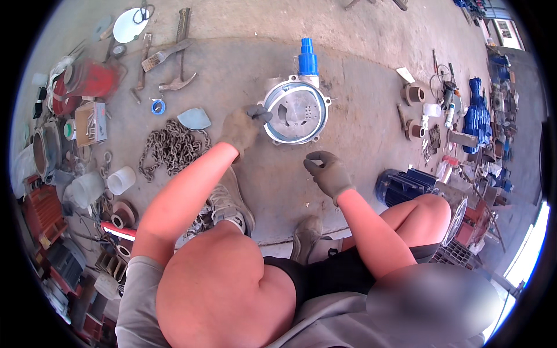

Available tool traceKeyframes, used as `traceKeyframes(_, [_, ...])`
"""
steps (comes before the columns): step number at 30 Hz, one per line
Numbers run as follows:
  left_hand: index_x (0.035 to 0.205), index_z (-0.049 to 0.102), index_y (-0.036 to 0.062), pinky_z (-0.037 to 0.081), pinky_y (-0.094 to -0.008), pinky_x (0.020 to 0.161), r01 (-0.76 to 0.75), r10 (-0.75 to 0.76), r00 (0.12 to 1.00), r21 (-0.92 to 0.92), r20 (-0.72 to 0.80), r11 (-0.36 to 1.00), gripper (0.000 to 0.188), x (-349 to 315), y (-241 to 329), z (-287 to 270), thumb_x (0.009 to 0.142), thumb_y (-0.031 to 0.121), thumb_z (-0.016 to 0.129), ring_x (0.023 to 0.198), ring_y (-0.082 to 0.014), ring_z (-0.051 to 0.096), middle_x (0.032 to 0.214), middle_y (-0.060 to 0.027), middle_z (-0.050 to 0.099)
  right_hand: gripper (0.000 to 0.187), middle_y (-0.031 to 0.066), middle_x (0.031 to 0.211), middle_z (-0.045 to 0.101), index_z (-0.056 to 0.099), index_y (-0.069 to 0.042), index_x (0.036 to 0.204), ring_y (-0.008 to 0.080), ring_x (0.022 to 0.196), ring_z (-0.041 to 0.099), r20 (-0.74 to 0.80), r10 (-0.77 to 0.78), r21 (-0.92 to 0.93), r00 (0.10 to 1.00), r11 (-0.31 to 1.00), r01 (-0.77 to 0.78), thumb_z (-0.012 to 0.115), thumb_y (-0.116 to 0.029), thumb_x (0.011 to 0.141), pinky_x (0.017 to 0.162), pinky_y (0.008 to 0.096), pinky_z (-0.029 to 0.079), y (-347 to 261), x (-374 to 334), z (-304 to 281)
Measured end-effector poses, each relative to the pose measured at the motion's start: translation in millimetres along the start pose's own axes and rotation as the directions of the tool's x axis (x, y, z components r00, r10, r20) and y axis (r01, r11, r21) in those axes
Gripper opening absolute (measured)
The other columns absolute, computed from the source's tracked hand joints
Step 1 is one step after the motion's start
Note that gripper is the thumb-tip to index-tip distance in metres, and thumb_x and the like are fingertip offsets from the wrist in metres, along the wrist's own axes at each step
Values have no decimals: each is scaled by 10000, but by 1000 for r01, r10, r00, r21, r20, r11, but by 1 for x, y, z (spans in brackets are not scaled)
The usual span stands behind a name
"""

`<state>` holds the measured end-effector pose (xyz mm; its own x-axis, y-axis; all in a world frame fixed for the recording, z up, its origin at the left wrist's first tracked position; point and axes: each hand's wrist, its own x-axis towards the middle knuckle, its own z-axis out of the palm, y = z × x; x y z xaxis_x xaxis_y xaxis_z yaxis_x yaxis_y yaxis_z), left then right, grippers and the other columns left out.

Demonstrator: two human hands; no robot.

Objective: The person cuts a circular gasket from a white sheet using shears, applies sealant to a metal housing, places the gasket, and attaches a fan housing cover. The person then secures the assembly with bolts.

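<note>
A round metal pump housing (297, 109) lies on the concrete floor in front of me, its face up. A pale ring runs inside its rim, and slots and small holes mark the plate within. From its far side sticks a stepped blue pipe fitting (308, 58). My left hand (242, 127), in a dirty work glove, reaches the housing's left rim with its fingers pinched together; anything between them is hidden. Nearer to me and apart from the housing, my gloved right hand (331, 175) hovers with curled fingers. What it holds, if anything, is too small to make out.
Left of the housing lie a heap of chain (173, 146), a light-blue scraper-like piece (194, 118), a blue tape roll (158, 107), a hammer (181, 81) and a brush (165, 55). A blue motor (400, 187) stands by my right knee. Blue parts (477, 119) and tools line the right.
</note>
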<state>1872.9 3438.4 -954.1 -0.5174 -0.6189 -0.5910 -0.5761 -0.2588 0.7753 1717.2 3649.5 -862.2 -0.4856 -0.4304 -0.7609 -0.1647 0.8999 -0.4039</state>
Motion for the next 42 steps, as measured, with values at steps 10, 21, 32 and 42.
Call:
traceKeyframes(10, [1171, 799, 26, 562, -382, 911, -105, 107, 994, 75, -24, 992, 360, 10, 2, 8, 954, 313, 781, 991, -275, 757, 1087, -152, 806, 352, 95, 1660, 474, 685, -115, 1339, 338, 1193, 702, 132, -389, -459, 912, 791, 404, 666, -264, 1020, 1060, 452, 551, 28, 24, 25])
traceKeyframes(21, [1199, 776, 3, 554, -313, 875, -134, 134, 991, 40, -8, 990, 364, 21, -10, 17, 932, 243, 834, 933, -167, 708, 1069, -94, 805, 328, 46, 1716, 398, 681, -122, 1319, 327, 1360, 619, 281, -317, -681, 906, 599, 422, 613, -277, 1038, 1121, 477, 511, 31, 55, 6])
traceKeyframes(32, [1300, 741, 49, 572, -399, 914, -163, 170, 981, 77, -91, 984, 464, 24, -24, 9, 926, 318, 804, 1002, -309, 757, 1100, -174, 796, 390, 88, 1664, 464, 676, -63, 1330, 313, 1322, 651, 362, -224, -788, 905, 444, 426, 600, -325, 1052, 1096, 467, 532, -3, 54, 9])
traceKeyframes(42, [1390, 648, -31, 534, -263, 686, -140, -26, 910, -365, -414, 920, 543, -27, -29, -60, 962, 267, 798, 768, -102, 651, 916, -47, 723, 403, 136, 1333, 682, 694, -80, 1271, 349, 1188, 707, 538, -310, -713, 784, 328, 620, 605, -408, 1055, 1000, 491, 562, -44, 72, 27])
